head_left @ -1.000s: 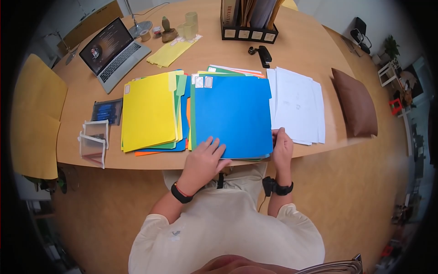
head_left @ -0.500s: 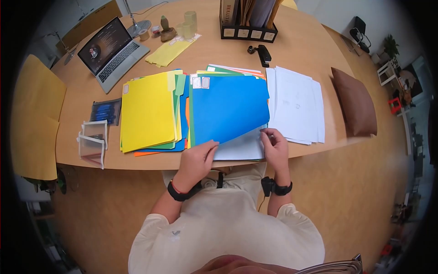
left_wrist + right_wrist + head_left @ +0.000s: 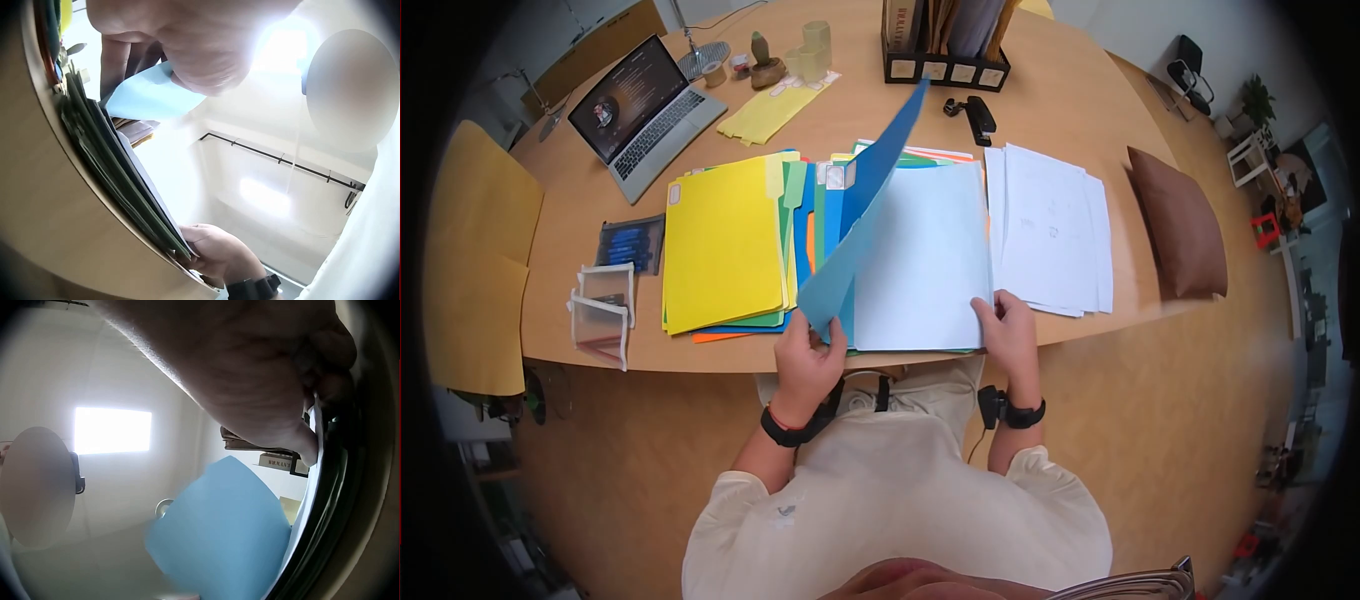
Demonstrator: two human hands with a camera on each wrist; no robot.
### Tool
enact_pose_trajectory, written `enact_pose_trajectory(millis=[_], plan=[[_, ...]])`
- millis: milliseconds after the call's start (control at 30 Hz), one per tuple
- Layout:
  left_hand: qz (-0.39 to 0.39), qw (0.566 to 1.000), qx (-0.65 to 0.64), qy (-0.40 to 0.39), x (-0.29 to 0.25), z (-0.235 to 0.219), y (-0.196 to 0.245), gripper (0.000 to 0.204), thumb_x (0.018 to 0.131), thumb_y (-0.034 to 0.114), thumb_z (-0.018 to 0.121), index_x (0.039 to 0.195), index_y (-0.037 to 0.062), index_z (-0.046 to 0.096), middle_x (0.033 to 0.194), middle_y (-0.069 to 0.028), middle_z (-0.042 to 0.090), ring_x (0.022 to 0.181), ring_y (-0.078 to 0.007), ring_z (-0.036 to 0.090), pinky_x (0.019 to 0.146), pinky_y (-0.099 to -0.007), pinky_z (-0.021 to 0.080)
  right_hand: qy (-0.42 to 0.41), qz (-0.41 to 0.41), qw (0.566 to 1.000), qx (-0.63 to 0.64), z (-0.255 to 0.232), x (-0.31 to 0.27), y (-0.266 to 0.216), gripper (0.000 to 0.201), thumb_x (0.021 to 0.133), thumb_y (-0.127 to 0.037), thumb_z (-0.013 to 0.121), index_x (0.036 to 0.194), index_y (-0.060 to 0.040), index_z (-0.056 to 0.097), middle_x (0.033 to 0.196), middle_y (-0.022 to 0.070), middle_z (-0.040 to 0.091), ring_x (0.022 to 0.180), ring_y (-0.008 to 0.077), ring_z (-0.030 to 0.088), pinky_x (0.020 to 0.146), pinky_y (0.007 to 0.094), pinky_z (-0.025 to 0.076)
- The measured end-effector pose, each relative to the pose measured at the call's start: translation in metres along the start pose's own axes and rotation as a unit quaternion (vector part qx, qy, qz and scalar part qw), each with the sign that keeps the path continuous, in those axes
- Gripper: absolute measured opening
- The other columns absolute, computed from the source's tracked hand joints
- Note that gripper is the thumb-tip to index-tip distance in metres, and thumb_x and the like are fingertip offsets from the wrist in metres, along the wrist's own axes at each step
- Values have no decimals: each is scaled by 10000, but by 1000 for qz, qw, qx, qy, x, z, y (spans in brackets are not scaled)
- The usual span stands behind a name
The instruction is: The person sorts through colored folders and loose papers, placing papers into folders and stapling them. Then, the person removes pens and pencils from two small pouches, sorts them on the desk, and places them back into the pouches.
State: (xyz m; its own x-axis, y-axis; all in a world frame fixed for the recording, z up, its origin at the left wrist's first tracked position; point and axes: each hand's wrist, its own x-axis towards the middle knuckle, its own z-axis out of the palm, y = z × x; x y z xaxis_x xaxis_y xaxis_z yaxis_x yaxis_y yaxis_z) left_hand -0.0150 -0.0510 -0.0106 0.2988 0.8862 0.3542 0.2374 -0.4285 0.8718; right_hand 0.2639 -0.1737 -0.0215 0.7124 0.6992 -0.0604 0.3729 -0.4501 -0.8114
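A blue folder [image 3: 885, 145] lies on top of the middle stack, its cover raised and bent toward the left. My left hand [image 3: 810, 362] pinches the lower corner of that cover; the left wrist view shows the pale blue inner face of the cover [image 3: 150, 94] at the fingers. White paper [image 3: 925, 255] lies exposed inside the folder. At its right edge, my right hand [image 3: 1010, 332] has the thumb on top, and the right wrist view shows the other fingers curled by the edge. Green folders [image 3: 119, 169] lie beneath.
Yellow folders [image 3: 725, 240] top a stack on the left. White sheets [image 3: 1055, 235] lie on the right, before a brown cushion [image 3: 1180, 222]. Behind are a laptop [image 3: 645, 120], a black stapler [image 3: 978, 120] and a file holder [image 3: 947, 72]. Zip pouches [image 3: 632, 245] sit far left.
The blue cover has gone from lying flat to standing up, swung left, exposing white paper. My left hand has moved left with its corner; my right hand has moved from beside the folder onto the paper's edge.
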Motion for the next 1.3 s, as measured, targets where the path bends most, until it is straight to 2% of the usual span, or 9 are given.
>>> enact_pose_trajectory(millis=[233,433,567,767,867,967,1100,1233,1300], plan=[[64,986,135,76,9,-22,-24,151,1037,18,628,1086,-63,745,1017,-244,761,867,-426,732,806,-455,569,89,-6,996,-8,-22,8,9,363,1038,-246,660,879,77,618,673,202,571,582,268,525,599,416,461],[99,954,240,150,37,-91,-13,358,950,-83,584,1280,-36,715,1244,-253,732,1165,-439,698,1015,-435,550,253,39,961,-101,-67,28,33,398,1042,-297,651,915,80,639,743,252,632,645,372,580,643,456,485],[11,916,392,78,27,-137,-55,525,879,-120,552,1356,38,706,1397,-195,681,1349,-417,601,1141,-456,483,311,40,930,-190,-89,43,58,424,1032,-352,662,1016,71,698,830,269,691,763,455,669,732,484,543],[-110,829,548,4,13,-158,-80,621,861,-105,578,1451,76,646,1572,-197,549,1454,-459,482,1179,-527,434,317,61,926,-197,-94,60,74,497,983,-366,741,1284,25,685,1151,258,734,1078,411,705,949,472,551],[-116,807,579,-6,12,-152,-69,626,857,-90,600,1462,70,624,1617,-227,485,1472,-489,445,1194,-560,402,370,26,901,-226,-89,57,71,491,974,-333,763,1301,20,664,1211,248,709,1123,390,683,955,491,537],[-35,825,563,-36,17,-131,-39,557,876,-80,593,1419,40,630,1612,-251,477,1470,-495,444,1212,-557,379,395,-41,889,-229,-77,45,57,381,990,-299,757,1187,22,700,1050,179,727,946,300,691,842,440,554],[68,941,306,-126,25,-64,0,376,939,21,651,1313,-6,662,1572,-242,520,1462,-488,458,1196,-538,407,133,-30,990,23,-39,20,24,287,1004,-260,748,955,21,723,757,75,671,661,135,569,647,305,498],[130,926,295,-199,15,-2,26,450,956,246,757,1329,7,677,1518,-261,565,1413,-469,522,1155,-515,456,-35,-22,999,-8,-17,-8,-21,279,1006,-239,746,925,24,702,709,84,645,617,163,562,612,326,490],[152,910,323,-212,9,11,26,502,943,335,786,1324,21,696,1495,-268,586,1384,-457,558,1114,-499,496,-12,-42,999,-20,-14,-12,-30,278,1006,-230,745,904,23,692,690,95,623,600,177,550,598,334,479]])
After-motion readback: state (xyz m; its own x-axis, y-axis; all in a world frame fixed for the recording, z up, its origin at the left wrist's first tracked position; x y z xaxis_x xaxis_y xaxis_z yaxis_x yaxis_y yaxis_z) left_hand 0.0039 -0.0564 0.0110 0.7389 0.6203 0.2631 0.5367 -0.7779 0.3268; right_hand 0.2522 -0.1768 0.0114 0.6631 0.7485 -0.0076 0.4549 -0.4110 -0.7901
